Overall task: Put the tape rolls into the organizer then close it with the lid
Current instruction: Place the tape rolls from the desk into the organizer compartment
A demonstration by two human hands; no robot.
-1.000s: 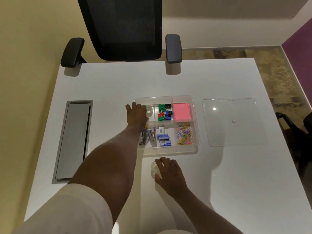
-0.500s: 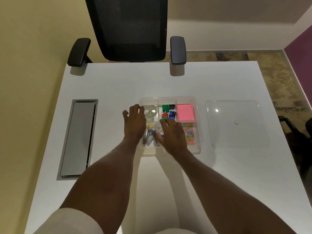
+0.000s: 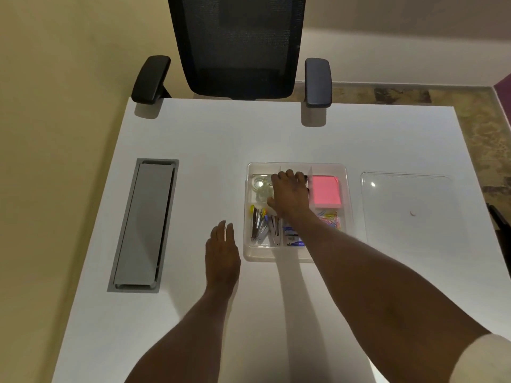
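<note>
The clear organizer (image 3: 295, 254) sits mid-table, its compartments holding staplers, staples, clips and a pink note pad. Two clear tape rolls (image 3: 259, 184) (image 3: 266, 192) lie in its back-left compartment. My right hand (image 3: 290, 194) reaches palm down over the back row, thumb and forefinger beside the nearer roll. Whether a roll is under the palm is hidden. My left hand (image 3: 222, 254) lies flat and empty on the table, left of the organizer. The clear lid (image 3: 409, 208) lies flat to the organizer's right.
A grey cable hatch (image 3: 143, 225) is set into the table at the left. A black office chair (image 3: 237, 45) stands at the far edge with its armrests over the tabletop. The table's right edge runs just past the lid.
My right hand picked a roll off the table's near side and carried it forward over the organizer's back row. My left hand pulled back out of the organizer and down to the table.
</note>
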